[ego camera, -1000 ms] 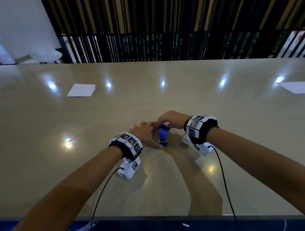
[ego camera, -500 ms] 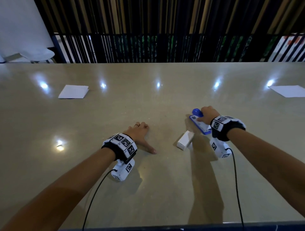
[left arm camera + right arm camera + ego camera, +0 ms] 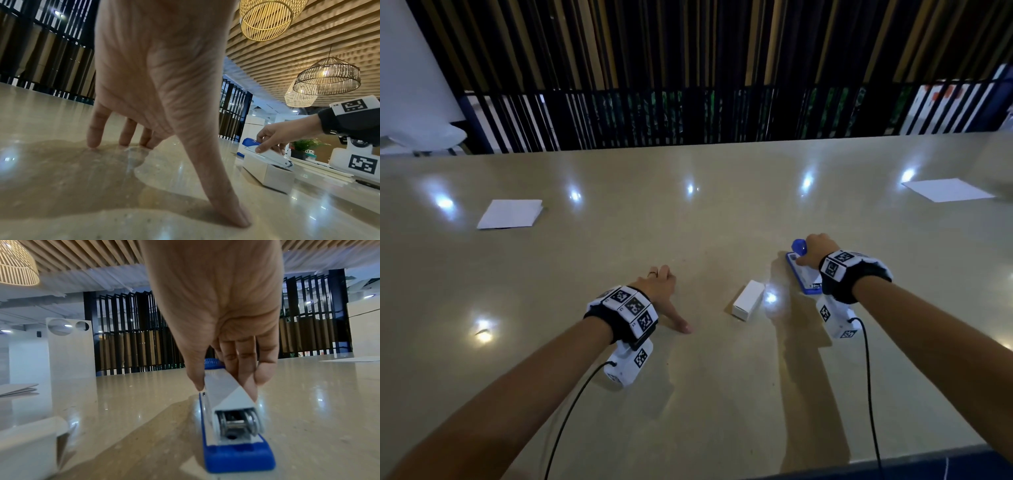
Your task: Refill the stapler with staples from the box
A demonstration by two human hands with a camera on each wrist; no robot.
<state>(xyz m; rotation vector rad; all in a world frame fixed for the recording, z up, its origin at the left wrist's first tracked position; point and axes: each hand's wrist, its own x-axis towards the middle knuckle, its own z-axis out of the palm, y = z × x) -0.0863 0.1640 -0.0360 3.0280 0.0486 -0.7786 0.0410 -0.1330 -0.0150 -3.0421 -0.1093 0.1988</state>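
Your right hand (image 3: 816, 248) grips the stapler (image 3: 230, 405) from above, thumb on one side of the white top and fingers (image 3: 244, 369) on the other. The blue base of the stapler lies flat on the table (image 3: 688, 394), to the right of centre, with its hinge end pointing toward you.

The staple box (image 3: 748, 305), white and closed, lies on the table just left of the stapler, not touching it.

Your left hand (image 3: 659, 291) is open and holds nothing: fingertips (image 3: 92, 142) and thumb rest spread on the table, well left of the box.

Two white sheets lie farther off: paper (image 3: 510, 214) at far left, another sheet (image 3: 947, 190) at far right.
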